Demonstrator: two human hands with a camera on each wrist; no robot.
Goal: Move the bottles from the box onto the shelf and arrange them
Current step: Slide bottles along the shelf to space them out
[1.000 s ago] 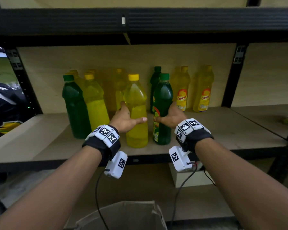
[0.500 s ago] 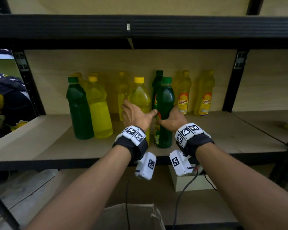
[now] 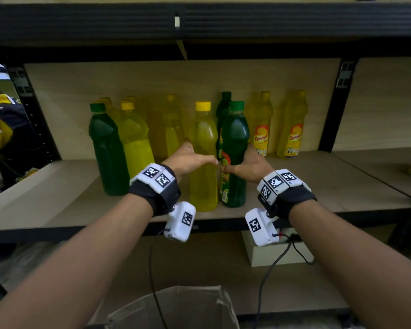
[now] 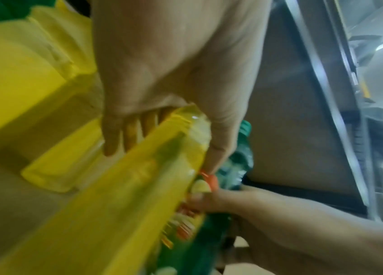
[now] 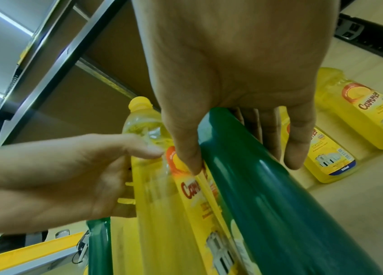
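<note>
Pale wooden shelf (image 3: 318,186) in a black metal rack (image 3: 330,110), plywood back panel behind, another board overhead. Cardboard box (image 3: 176,309) open below, near the bottom edge of the head view; small white box (image 3: 271,255) with cables on the lower level.

Left hand (image 3: 188,160) wrapped round a yellow-capped yellow bottle (image 3: 204,162), thumb across the front, fingers behind: grip holding it. Right hand (image 3: 252,165) wrapped likewise round a green-capped green bottle (image 3: 235,153), grip holding it. Both upright on the shelf, touching side by side between the two grips, thumb tips nearly meeting.

Left of the left grip: another green bottle (image 3: 107,150) and yellow bottle (image 3: 135,148), close together. Behind the grips, a back row of yellow bottles and one green. Right of the right grip, two labelled yellow bottles (image 3: 292,131).

Right wrist view alone shows the orange-and-yellow label (image 5: 190,186) on the green bottle, under the thumb. Left wrist view, blurred, shows fingers (image 4: 124,135) behind the yellow bottle.
</note>
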